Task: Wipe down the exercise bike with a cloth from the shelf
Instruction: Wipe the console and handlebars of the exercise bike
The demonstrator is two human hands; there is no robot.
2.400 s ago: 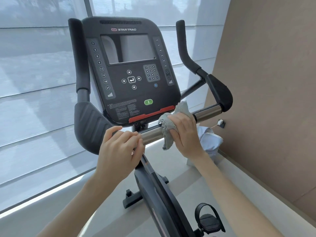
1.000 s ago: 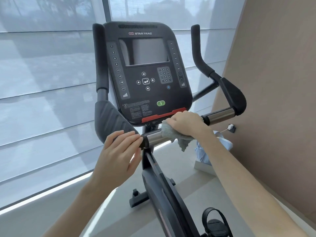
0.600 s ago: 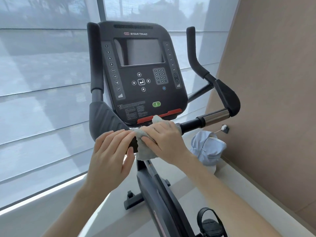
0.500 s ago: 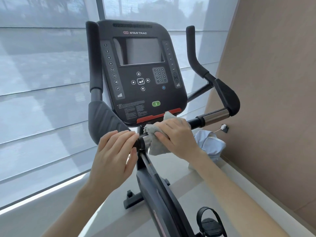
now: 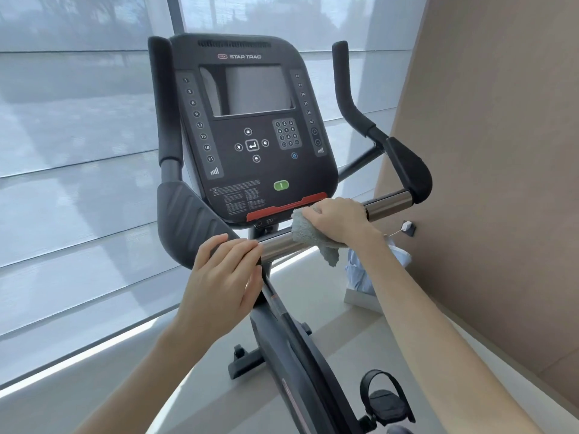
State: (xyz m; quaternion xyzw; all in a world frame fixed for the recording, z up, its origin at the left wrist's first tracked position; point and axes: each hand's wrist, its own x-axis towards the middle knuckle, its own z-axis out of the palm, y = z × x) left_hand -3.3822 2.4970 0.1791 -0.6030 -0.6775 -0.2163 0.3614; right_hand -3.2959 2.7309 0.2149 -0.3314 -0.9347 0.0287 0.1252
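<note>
Right hand (image 5: pixel 336 219), fingers curled round the crumpled grey terry cloth (image 5: pixel 308 238), has slid toward 3 o'clock along the chrome handlebar tube (image 5: pixel 279 245); left hand (image 5: pixel 225 277), fingers pressed together, still rests at its 9 o'clock end; the wiping stroke looks to be continuing.

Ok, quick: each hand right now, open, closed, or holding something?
Left hand: open, fingers laid flat over the handlebar.
Right hand: closed on the grey cloth, pressing it against the handlebar.

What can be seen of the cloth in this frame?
The cloth is a small grey-green terry rag, soft and crumpled. It is draped over the bike's shiny metal crossbar just below the console, one corner hanging down. The right hand grips it from above, pressing it to the bar and hiding its right part.
</note>
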